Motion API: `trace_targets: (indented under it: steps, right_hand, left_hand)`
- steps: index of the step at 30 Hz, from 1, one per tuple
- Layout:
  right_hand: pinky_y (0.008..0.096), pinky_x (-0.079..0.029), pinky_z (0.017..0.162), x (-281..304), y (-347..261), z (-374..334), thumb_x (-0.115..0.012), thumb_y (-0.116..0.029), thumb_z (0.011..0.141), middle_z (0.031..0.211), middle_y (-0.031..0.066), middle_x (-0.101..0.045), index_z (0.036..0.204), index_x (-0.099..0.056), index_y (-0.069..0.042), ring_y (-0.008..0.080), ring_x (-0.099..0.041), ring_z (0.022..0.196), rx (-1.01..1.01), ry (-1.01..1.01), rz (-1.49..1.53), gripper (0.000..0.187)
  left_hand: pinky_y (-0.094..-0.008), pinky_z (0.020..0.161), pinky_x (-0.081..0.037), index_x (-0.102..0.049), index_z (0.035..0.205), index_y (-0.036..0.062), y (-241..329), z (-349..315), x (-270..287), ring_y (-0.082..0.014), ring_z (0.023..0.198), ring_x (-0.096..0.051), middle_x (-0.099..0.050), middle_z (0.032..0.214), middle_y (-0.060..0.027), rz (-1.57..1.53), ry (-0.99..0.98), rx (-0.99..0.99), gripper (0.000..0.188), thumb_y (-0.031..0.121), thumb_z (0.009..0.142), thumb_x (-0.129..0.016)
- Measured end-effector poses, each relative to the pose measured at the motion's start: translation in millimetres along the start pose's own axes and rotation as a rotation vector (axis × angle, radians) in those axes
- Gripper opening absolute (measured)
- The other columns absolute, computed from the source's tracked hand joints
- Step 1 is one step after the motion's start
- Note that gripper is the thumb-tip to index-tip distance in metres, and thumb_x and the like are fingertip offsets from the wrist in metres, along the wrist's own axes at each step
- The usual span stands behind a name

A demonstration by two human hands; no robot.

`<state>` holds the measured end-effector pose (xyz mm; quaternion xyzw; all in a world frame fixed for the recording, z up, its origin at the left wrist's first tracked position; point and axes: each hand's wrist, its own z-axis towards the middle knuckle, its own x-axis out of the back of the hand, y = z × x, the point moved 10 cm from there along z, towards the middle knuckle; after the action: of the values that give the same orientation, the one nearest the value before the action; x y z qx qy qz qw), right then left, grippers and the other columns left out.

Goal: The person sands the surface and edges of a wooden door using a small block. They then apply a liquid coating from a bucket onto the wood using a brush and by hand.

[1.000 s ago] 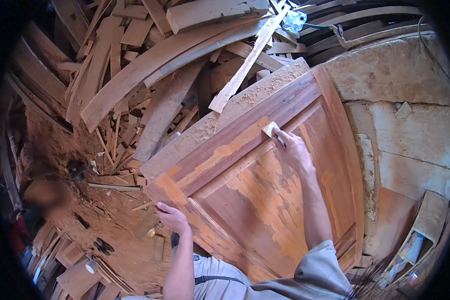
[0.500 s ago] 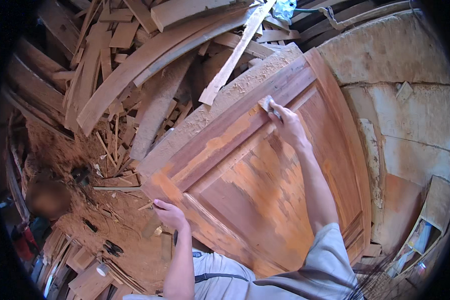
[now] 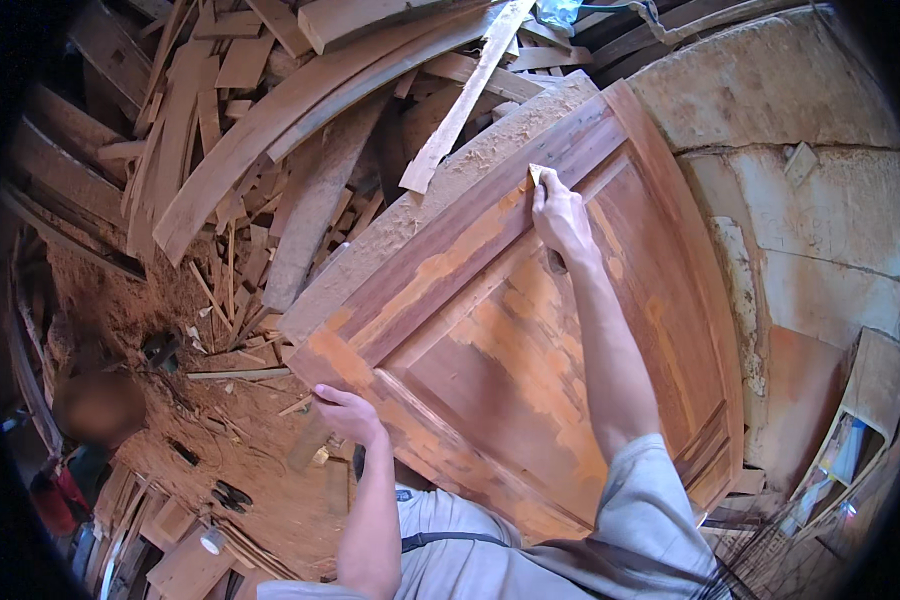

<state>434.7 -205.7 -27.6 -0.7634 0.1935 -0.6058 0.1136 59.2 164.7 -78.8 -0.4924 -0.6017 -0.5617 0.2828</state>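
Observation:
My right hand (image 3: 562, 218) pinches a small pale folded piece of sandpaper (image 3: 536, 174) against the upper rail of a panelled wooden door (image 3: 460, 400). Orange-tan filler patches (image 3: 435, 278) cover parts of that rail and much of the raised panel. Down at the door's near-left corner, my left hand (image 3: 348, 415) grips the edge, thumb uppermost. Some of its fingers are hidden from view. The right forearm crosses over the panel. Beneath the door's far side lies a thick, dust-covered board (image 3: 390, 255).
A big heap of offcuts and curved planks (image 3: 300, 130) lies beyond the door, with one loose strip (image 3: 465, 100) jutting toward it. Sawdust and pliers (image 3: 231, 496) lie on the ground at left. Worn pale boards (image 3: 820, 230) stand right. A person's blurred head appears far left.
My right hand has shifted slightly up the picture along the rail, its wrist turning, with the sandpaper in it. The left hand keeps to the door's corner. The whole view has moved slightly.

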Motion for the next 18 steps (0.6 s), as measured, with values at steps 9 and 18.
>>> trace_targets:
  steps: [9,18]
  right_hand:
    - [0.056,-0.052,0.081,-37,-36,-45,-0.048,-0.015,0.094,0.093,0.0329,-0.066,0.105,-0.059,0.0,0.0499,-0.065,0.091,-0.042,-0.134,-0.032,0.022]
    - [0.05,-0.052,0.08,2,1,-72,-0.057,-0.024,0.099,0.105,0.0237,-0.064,0.137,-0.051,-0.014,0.0423,-0.064,0.096,0.296,-0.011,0.086,0.04]
  left_hand:
    - [-0.0559,0.084,-0.049,-0.058,0.121,-0.0096,11,-5,0,-0.05,0.102,-0.061,-0.064,0.113,-0.0337,-0.004,-0.045,0.023,0.064,0.046,0.106,-0.03]
    - [-0.0556,0.089,-0.047,-0.055,0.127,-0.009,12,-7,2,-0.0499,0.106,-0.06,-0.063,0.117,-0.0329,0.01,-0.096,0.045,0.068,0.049,0.106,-0.026]
